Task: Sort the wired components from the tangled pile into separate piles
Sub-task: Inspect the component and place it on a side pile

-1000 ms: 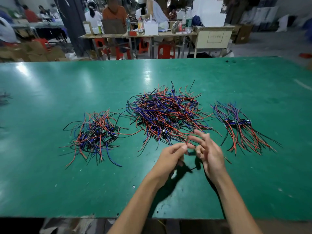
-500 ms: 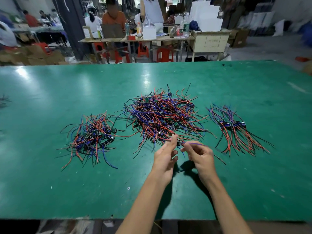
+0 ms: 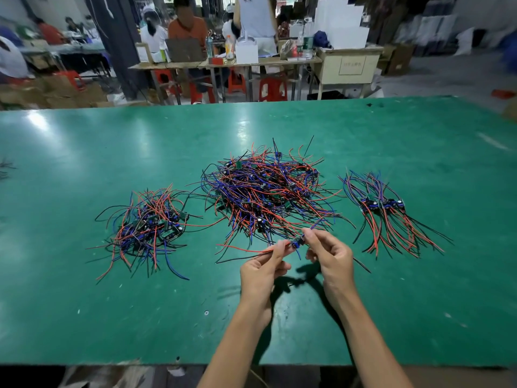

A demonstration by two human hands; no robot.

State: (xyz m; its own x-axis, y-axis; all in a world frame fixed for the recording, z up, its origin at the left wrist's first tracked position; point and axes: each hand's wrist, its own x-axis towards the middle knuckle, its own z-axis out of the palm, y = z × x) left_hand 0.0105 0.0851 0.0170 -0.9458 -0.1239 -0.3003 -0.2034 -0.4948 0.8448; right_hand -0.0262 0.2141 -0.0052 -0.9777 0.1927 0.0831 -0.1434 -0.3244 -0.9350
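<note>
Component in hand: one wired component (image 3: 297, 242) is held clear of the table (image 3: 84, 317), just at the 6 o'clock edge of the tangled pile (image 3: 265, 191).
Left hand: the left hand (image 3: 263, 268) is pinched on the red and black leads, which trail out toward 9 o'clock.
Right hand: the right hand (image 3: 330, 256) is pinched on the small board end and its blue lead, fingers curled.
Change: half a second ago the same piece was being pinched low at the pile's rim; now it is raised, drawn toward the body and stretched between both hands, so it appears to have been freed from the tangle.
Left pile: a loose heap of sorted pieces (image 3: 148, 222) is seen at 9 o'clock of the hands.
Right pile: a neater combed bundle (image 3: 383, 208) lies at 2 o'clock.
Meaning for task: extraction is judged done for this piece; a pile must be chosen next.
Progress: the central tangle remains by far the largest, so most sorting is left.
</note>
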